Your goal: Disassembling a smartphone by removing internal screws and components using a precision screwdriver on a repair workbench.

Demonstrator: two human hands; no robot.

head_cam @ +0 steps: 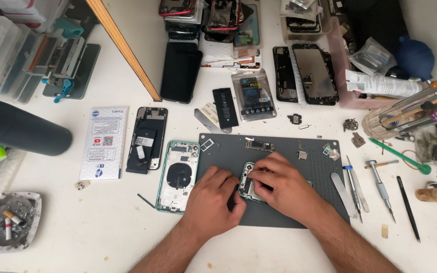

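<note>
1. Both hands meet over a small green-edged phone part point(247, 184) that lies on the dark grey mat point(279, 212), near the mat's middle and toward its front.
2. The left hand point(213, 197) rests on the mat just left of the part, its fingers curled in and pressed against the part's left edge, closed around that side.
3. The right hand point(281, 184) lies over the part's right half, fingers bent and pinched down on its top edge; most of the part is hidden under this hand.
4. Just left of the mat, touching its edge, lies an opened green phone back housing point(178, 177) with a round coil showing inside.
5. Left of the housing lies a phone screen assembly point(146, 139), face down, and beside that a white printed card point(103, 142).
6. A small logic board point(259, 146) sits at the mat's far edge, well apart from the hands.
7. A black battery point(225, 107) and a bagged battery point(253, 95) lie beyond the mat on the white worktop point(102, 237).
8. Right of the mat, side by side, lie a metal spudger point(343, 194), tweezers point(355, 187), a small screwdriver point(381, 187) and a black pry stick point(408, 207).
9. An ashtray with cigarette ends point(10, 221) stands at the near left corner, and a black cylinder point(18, 126) lies above it.
</note>
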